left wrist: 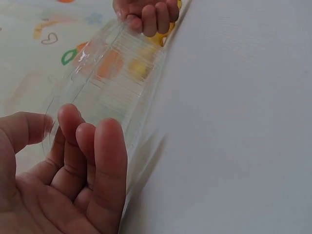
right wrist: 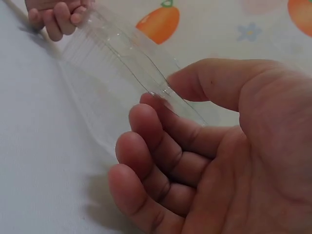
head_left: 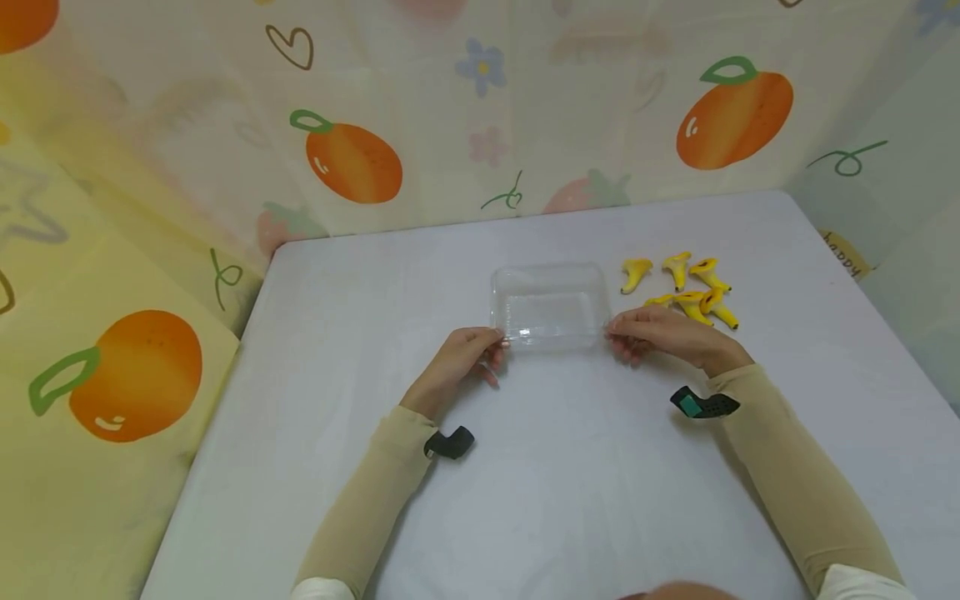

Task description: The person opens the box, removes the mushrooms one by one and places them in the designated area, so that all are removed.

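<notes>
A clear plastic box (head_left: 555, 307) is between the two hands on the white table. At its near left corner the left hand (head_left: 463, 358) pinches the rim between thumb and fingers; the left wrist view shows this hand (left wrist: 73, 170) close up. The right hand (head_left: 656, 332) pinches the near right corner of the rim, and in the right wrist view its thumb (right wrist: 214, 83) lies over the edge of the box (right wrist: 102, 73). Several yellow banana-peel-shaped pieces (head_left: 637, 273) with dark tips lie just behind and right of the right hand, which partly hides some.
The white tabletop (head_left: 570, 467) stretches in front of the hands and to both sides. A fruit-printed cloth (head_left: 435, 125) hangs along its back edge, and a yellow printed cloth (head_left: 112, 500) at the left. Each wrist wears a black band (head_left: 705, 404).
</notes>
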Demonstrator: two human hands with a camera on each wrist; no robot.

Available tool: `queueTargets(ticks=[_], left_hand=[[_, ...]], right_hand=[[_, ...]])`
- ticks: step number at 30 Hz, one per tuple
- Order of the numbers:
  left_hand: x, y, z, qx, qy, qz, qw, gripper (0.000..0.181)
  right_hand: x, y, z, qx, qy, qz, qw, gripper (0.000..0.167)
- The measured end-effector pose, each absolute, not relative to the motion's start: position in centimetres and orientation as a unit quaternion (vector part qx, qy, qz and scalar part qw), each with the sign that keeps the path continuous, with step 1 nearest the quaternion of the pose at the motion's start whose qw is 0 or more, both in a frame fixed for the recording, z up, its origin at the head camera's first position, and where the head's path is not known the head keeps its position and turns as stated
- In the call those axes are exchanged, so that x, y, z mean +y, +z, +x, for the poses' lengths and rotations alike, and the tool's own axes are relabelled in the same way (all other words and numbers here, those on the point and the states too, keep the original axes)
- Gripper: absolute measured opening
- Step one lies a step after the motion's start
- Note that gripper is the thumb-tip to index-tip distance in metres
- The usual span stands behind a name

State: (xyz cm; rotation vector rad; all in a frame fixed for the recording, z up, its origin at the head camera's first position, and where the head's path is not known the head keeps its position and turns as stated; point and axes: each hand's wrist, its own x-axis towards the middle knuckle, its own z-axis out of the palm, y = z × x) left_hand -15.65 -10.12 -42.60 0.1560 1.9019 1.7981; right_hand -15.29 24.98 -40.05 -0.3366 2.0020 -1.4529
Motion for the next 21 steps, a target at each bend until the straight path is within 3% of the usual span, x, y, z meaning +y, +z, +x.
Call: queueTargets(ticks=[21], left_hand=[[-10.20, -42.72, -15.69, 0.710, 0.660, 0.052, 0.241, 0.035]], right_hand=[[24.45, -39.80, -15.25, 0.771, -0.544, -0.100, 0.314, 0.039]])
